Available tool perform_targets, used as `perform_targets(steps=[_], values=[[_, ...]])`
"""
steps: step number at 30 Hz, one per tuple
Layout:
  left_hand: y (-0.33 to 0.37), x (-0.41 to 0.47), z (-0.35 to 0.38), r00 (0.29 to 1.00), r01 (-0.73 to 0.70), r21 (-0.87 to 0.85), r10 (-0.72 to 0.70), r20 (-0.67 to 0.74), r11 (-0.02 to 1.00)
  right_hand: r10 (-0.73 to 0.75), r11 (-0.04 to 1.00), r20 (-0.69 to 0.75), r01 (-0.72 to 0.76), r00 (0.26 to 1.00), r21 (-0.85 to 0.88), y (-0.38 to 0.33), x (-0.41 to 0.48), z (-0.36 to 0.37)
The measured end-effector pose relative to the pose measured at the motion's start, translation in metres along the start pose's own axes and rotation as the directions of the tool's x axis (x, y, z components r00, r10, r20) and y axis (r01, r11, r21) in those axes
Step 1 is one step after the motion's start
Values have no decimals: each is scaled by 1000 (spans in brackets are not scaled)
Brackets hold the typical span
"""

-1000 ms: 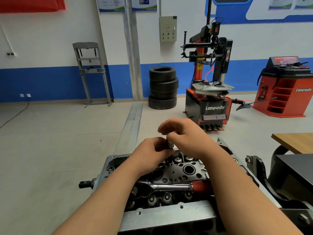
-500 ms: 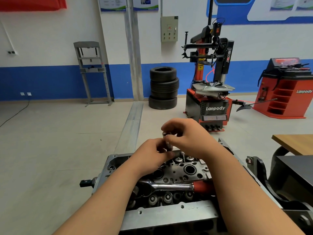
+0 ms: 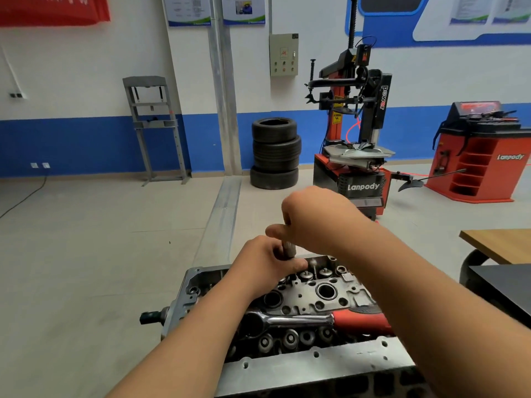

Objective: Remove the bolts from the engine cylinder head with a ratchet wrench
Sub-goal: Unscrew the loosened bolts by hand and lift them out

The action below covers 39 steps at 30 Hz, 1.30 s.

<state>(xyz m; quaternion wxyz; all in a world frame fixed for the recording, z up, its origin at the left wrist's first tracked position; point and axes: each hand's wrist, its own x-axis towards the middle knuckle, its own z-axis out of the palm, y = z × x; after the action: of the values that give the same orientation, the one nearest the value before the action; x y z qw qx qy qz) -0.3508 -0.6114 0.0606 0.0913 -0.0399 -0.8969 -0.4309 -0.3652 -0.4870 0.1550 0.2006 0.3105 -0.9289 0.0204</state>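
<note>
Gripping metal shaft [image 3: 288, 249] — left hand [image 3: 265, 264], right hand [image 3: 314, 216]

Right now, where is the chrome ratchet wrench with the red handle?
In the head view, the chrome ratchet wrench lies flat across the grey metal cylinder head, bottom centre, its red handle passing under the right forearm.

ratchet wrench [image 3: 301, 321]: chrome, red handle | cylinder head [image 3: 342, 301]: dull grey | tyres [image 3: 275, 153]: black
</note>
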Motion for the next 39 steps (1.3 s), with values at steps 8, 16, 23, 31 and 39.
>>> perform_targets(steps=[8,16,23,31,39], values=[[0,-4,-5,999,-12,0,12,38,1000,-84,963,421,182,903,-198,-19,23,-21],[0,-10,-8,993,21,-32,-17,119,999,-224,948,538,309,813,-72,-9,17,-25],[3,-5,-6,999,38,45,-40,36,998,-136,973,339,191,931,-132,-11,21,-28],[8,-4,-2,996,82,47,-84,30,995,-30,982,446,109,895,-152,-10,23,-17],[0,-9,-9,993,20,-43,-15,117,999,-216,926,525,343,823,-156,-8,13,-22]])
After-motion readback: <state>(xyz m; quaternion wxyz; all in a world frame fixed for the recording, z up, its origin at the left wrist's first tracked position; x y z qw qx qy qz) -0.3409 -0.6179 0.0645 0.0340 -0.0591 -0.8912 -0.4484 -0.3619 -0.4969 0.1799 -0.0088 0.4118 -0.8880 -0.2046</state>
